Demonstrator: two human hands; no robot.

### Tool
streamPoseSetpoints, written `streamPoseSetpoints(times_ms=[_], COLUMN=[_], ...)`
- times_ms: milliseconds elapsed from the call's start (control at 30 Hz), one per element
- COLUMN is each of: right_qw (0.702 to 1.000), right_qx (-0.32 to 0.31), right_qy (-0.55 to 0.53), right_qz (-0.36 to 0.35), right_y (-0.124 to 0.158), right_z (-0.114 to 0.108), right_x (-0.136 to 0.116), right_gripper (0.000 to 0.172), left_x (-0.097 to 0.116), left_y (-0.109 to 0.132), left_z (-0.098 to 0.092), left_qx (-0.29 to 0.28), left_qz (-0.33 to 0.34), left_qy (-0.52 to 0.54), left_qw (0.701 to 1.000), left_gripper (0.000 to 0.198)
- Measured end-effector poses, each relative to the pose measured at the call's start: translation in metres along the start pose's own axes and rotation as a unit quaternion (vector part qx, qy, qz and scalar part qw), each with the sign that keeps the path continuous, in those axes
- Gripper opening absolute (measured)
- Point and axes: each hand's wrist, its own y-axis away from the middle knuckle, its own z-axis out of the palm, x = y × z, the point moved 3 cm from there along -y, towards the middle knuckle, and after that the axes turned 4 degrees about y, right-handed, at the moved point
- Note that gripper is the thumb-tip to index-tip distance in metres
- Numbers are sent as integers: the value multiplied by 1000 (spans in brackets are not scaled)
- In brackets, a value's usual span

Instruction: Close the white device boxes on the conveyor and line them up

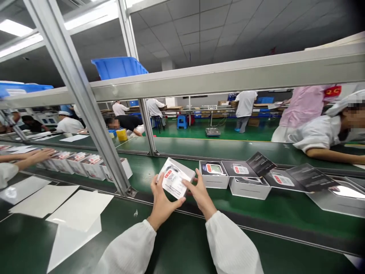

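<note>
White box (174,178), tilted, fingers (154,187) on both sides

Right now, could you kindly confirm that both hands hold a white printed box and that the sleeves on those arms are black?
Not quite: the head view shows that the sleeves are white, not black. The left hand and right hand do both hold the white printed box.

My left hand (162,204) hides part of the white box (176,178), whose small print (172,188) I cannot read; my view's right edge crops the rightmost open box (338,202).
</note>
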Motion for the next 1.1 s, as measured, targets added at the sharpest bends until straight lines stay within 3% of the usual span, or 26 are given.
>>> streamPoseSetpoints(times_ms=[100,200,367,500,567,700,800,867,933,1000,1033,1100], right_qw=[1000,998,992,993,994,993,989,996,992,971,964,968], right_qx=[-21,-23,-26,-50,-63,-112,-144,-78,68,188,211,192], right_qy=[-22,11,78,44,15,-19,-7,36,100,147,158,163], right_qz=[7,-49,-99,-94,-85,-37,9,24,22,13,10,8], right_y=[10,25,42,46,49,58,61,56,49,40,35,22], right_z=[-10,-17,-16,-22,-25,-26,-33,-53,-84,-112,-119,-121], right_x=[3,-2,-8,-10,-12,-16,-11,-5,2,10,14,23], right_gripper=[115,113,101,97,98,97,83,67,59,57,57,55], left_x=[-6,-14,-16,-12,-11,-8,-11,-16,-23,-29,-32,-37], left_y=[14,22,25,20,15,10,19,31,42,50,52,56], left_z=[-3,-10,-24,-35,-38,-40,-48,-62,-83,-107,-118,-135], left_qx=[-47,-104,-116,-144,-177,-256,-248,-237,-229,-220,-230,-281], left_qz=[16,21,-11,-63,-89,-152,-268,-365,-428,-451,-454,-453], left_qy=[12,57,142,193,245,370,434,457,454,423,398,325], left_qw=[999,993,983,968,949,880,824,776,747,755,764,781], left_gripper=[127,124,116,114,112,112,82,65,63,65,68,76])
